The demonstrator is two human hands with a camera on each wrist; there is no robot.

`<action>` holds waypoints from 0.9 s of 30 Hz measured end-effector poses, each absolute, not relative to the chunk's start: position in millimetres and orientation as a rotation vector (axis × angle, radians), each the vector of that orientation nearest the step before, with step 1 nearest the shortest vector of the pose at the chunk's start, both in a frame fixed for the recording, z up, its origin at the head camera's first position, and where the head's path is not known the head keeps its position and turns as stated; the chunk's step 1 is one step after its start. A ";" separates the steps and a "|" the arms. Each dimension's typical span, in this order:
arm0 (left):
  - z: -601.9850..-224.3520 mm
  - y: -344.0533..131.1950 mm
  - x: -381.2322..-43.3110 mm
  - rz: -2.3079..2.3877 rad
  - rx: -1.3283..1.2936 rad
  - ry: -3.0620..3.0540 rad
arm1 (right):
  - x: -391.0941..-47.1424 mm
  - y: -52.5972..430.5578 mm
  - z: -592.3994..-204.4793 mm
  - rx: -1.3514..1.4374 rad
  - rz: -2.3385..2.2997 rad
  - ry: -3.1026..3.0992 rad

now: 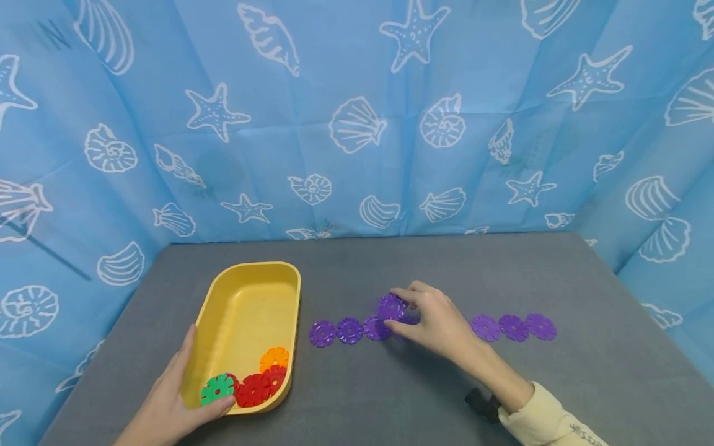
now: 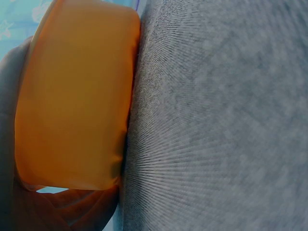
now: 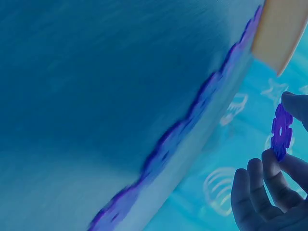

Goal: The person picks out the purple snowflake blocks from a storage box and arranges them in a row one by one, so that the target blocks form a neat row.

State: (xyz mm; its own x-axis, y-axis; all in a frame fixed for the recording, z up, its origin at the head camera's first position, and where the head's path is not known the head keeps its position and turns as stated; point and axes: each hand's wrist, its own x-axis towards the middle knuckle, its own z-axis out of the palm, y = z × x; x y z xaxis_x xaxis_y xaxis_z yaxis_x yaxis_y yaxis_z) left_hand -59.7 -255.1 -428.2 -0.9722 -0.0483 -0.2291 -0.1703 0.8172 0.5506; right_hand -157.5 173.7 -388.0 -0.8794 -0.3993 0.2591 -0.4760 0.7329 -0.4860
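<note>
Between the thumb and fingertips of my right hand (image 1: 437,322) is a purple notched plastic disc (image 1: 392,305), held above the table; in the right wrist view this disc (image 3: 275,129) is seen nearly edge-on. Beneath and beside it runs a row of flat purple discs (image 1: 349,331), partly covered by the hand. More purple discs (image 1: 514,328) lie to the right of the wrist. My left hand (image 1: 170,399) grips the near left corner of a yellow plastic tub (image 1: 251,310), thumb on the near side and fingers along the left wall.
Inside the tub's near end lie a green disc (image 1: 217,389), red discs (image 1: 253,390) and an orange disc (image 1: 274,357). A grey cloth covers the table (image 1: 357,396). Behind it hangs a blue curtain (image 1: 357,167) with white shells and starfish.
</note>
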 end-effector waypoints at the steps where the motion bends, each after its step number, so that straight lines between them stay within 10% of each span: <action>1: -428.3 -255.1 -59.7 0.877 -0.172 2.795 | -157.3 180.2 -388.2 0.698 0.831 -2.790; 27: -424.6 -254.5 -61.0 0.896 -0.201 2.739 | -144.1 383.9 -395.8 0.260 0.554 -2.951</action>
State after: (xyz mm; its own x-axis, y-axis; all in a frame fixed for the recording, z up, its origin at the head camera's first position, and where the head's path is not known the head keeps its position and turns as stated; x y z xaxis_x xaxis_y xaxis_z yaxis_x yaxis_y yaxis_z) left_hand -61.0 -254.5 -424.6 -0.9587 -0.0521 -0.2796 -0.2073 0.8011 0.5615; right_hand -144.1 383.9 -395.8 -0.9769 -0.1450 0.1567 -0.1920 0.9179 -0.3474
